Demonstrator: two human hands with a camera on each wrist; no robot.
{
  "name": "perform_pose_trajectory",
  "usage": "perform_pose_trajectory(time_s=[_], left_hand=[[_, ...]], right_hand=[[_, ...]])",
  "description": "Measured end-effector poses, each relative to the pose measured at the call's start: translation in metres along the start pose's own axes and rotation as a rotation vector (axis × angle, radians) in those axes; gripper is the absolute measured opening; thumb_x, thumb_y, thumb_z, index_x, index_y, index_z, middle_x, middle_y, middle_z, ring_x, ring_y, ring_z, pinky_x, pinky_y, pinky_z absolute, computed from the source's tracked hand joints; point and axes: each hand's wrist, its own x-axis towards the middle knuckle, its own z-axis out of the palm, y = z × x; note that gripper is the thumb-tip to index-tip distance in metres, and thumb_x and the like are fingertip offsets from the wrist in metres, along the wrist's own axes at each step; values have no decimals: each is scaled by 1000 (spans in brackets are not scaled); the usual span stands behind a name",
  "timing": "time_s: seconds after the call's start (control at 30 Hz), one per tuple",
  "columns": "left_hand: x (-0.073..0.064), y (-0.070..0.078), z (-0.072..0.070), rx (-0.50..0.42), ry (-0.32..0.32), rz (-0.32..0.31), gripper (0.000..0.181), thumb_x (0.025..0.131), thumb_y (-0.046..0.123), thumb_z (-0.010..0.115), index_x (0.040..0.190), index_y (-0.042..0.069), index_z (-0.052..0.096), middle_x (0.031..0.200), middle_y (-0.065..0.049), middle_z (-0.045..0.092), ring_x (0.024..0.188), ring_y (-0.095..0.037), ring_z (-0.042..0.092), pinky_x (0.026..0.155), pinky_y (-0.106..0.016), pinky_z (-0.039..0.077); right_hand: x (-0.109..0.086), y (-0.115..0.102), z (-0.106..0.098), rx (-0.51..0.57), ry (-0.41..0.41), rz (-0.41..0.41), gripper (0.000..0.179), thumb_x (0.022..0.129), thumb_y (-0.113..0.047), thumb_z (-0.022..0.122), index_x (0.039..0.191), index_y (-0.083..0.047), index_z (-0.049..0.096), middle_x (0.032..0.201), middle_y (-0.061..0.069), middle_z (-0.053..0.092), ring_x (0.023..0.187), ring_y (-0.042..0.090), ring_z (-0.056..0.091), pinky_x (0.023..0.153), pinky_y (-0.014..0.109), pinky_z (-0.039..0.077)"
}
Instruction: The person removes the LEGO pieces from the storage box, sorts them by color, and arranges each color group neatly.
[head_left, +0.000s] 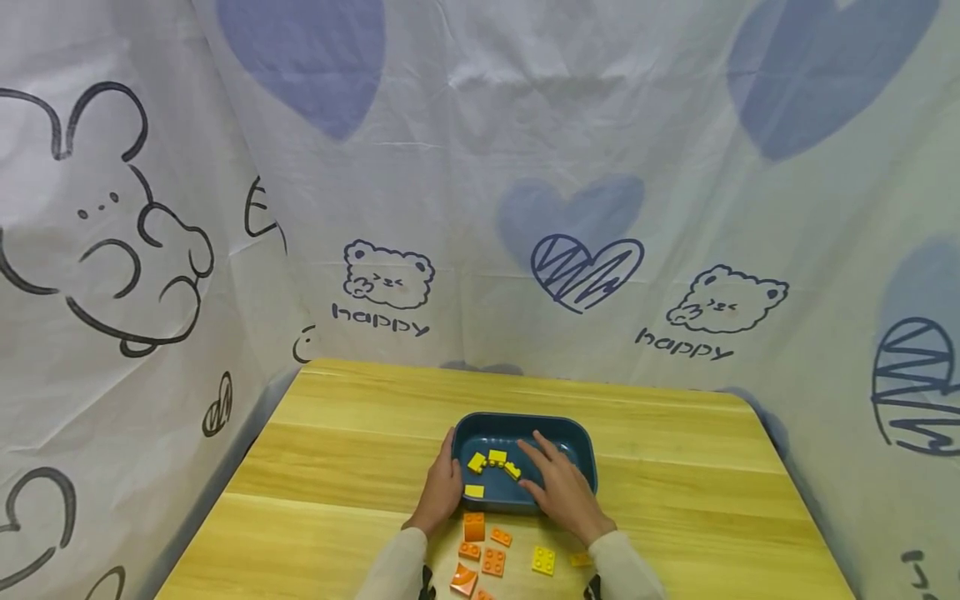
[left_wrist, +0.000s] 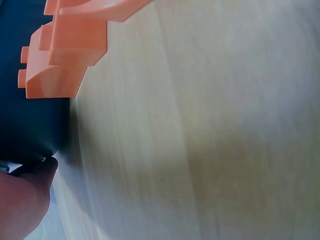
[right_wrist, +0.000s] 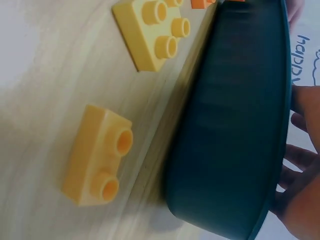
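Observation:
A dark blue tray (head_left: 525,505) stands on the table with several small yellow toy bricks (head_left: 497,457) in its left half. My left hand (head_left: 441,487) holds the tray's left side, and part of that hand shows against the tray's corner in the left wrist view. Over the tray's right half is my right hand (head_left: 562,492), palm down, its fingers spread and nothing held in them. The right wrist view shows those fingers (right_wrist: 300,157) beyond the tray's rim. In front of the tray lie a yellow four-stud brick (head_left: 543,560) and a yellow two-stud brick (right_wrist: 97,157).
Several orange bricks (head_left: 492,562) lie on the wooden table (head_left: 322,467) in front of the tray, close to my left forearm. The tallest orange brick (head_left: 474,526) is right at its front wall. A printed white cloth (head_left: 465,167) hangs behind and beside the table.

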Motion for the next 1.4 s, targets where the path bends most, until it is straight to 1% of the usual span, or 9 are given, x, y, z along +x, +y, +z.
perform_pose_trajectory(time_s=[0.23, 0.47, 0.6, 0.73, 0.93, 1.13, 1.27, 1.4], left_hand=[[-1, 0, 0, 0, -3, 2, 56, 106, -7, 34, 159, -11, 21, 162, -33, 30, 148, -49, 32, 120, -62, 28], [-1, -1, 1, -3, -3, -6, 56, 105, -7, 34, 159, -11, 21, 162, -33, 30, 148, -49, 32, 120, -62, 28], [0, 0, 1, 0, -7, 0, 56, 105, -6, 34, 160, -11, 21, 162, -33, 30, 148, -49, 33, 120, -62, 28], [1, 1, 1, -4, -10, 0, 56, 106, -6, 34, 160, -11, 21, 162, -33, 30, 148, -49, 32, 120, -62, 28], [0, -1, 1, -17, -13, -18, 56, 106, -6, 34, 160, -10, 21, 163, -32, 29, 149, -48, 31, 120, -62, 28], [0, -3, 0, -14, -7, -24, 56, 107, -6, 34, 161, -9, 21, 163, -30, 29, 149, -47, 31, 120, -62, 27], [0, -3, 0, -14, -4, -17, 56, 106, -6, 35, 160, -10, 21, 163, -31, 30, 149, -48, 31, 120, -62, 27], [0, -3, 0, -7, -5, -20, 56, 106, -6, 35, 160, -10, 22, 163, -30, 30, 149, -47, 32, 120, -61, 28]], right_hand=[[6, -1, 7, 35, -72, 52, 61, 93, -22, 79, 149, -10, 57, 160, 25, 40, 129, 50, 55, 98, 66, 51], [14, 0, 10, 37, -98, 39, 57, 94, -21, 79, 147, -8, 59, 156, 27, 44, 127, 51, 56, 97, 66, 52], [20, 0, 12, 38, -114, 45, 55, 94, -20, 78, 144, -8, 61, 155, 27, 46, 128, 50, 56, 96, 64, 53], [26, 0, 14, 57, -142, 61, 50, 93, -18, 79, 140, -7, 65, 151, 27, 49, 130, 48, 55, 97, 63, 53], [33, -2, 18, 76, -187, 115, 40, 92, -12, 80, 130, -5, 71, 143, 26, 57, 128, 45, 58, 98, 61, 54], [37, -3, 22, 64, -183, 126, 31, 91, -9, 80, 121, -5, 74, 129, 19, 66, 119, 38, 64, 95, 54, 57], [41, -4, 24, 43, -179, 124, 23, 91, -8, 80, 113, -5, 76, 115, 15, 70, 107, 34, 68, 87, 50, 60], [43, -3, 25, 59, -184, 128, 17, 91, -4, 79, 108, -5, 76, 104, 11, 71, 96, 30, 69, 79, 46, 62]])
